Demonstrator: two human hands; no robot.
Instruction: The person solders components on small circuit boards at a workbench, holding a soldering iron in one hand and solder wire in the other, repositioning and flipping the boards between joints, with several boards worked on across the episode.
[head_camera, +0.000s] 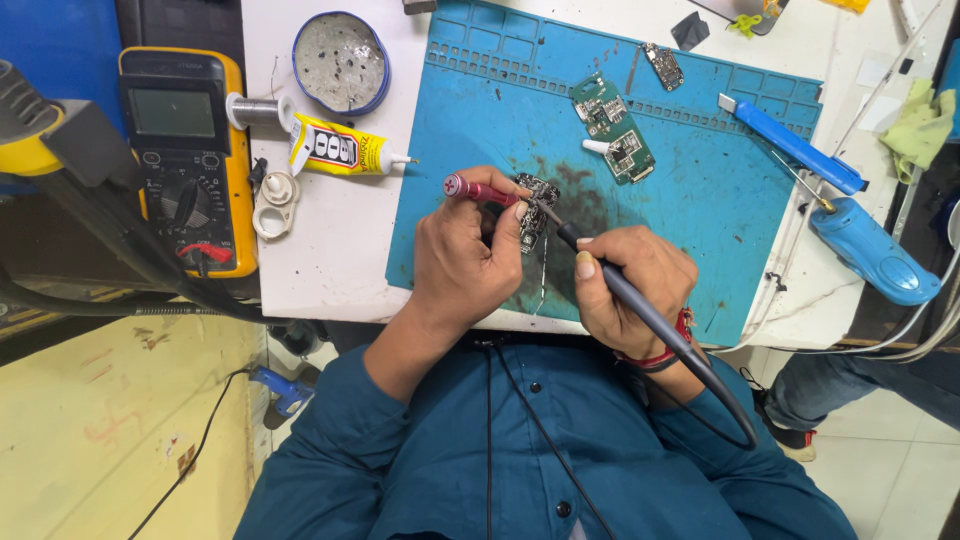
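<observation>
The small circuit board (533, 205) lies on the blue work mat (700, 200), directly under both hands and partly hidden by the left fingers, on a dark scorched patch of the mat. Judging by its look, it is light, thin and stiff, with tiny fragile parts on top, so it is best pinned or gripped by its bare edges, never by the components.

The blue work mat spreads out beyond the hands and to the right of them. Far to the left of the left hand sits a yellow multimeter (185, 150). Out past the right hand rests a blue hot tool (870, 248), and beyond that a blue utility knife (790, 145). Ahead of the left hand stands a round tin (341, 60), with a yellow glue tube (340, 150) nearer. Two green boards (615, 128) lie ahead of the right hand.

The left hand (460, 265) is closed round a red-handled tool (480, 190), its tip on the board. The right hand (630, 285) is clamped pen-fashion on a dark soldering iron (600, 270), its tip touching the same board. The hands sit close together, nearly touching.
</observation>
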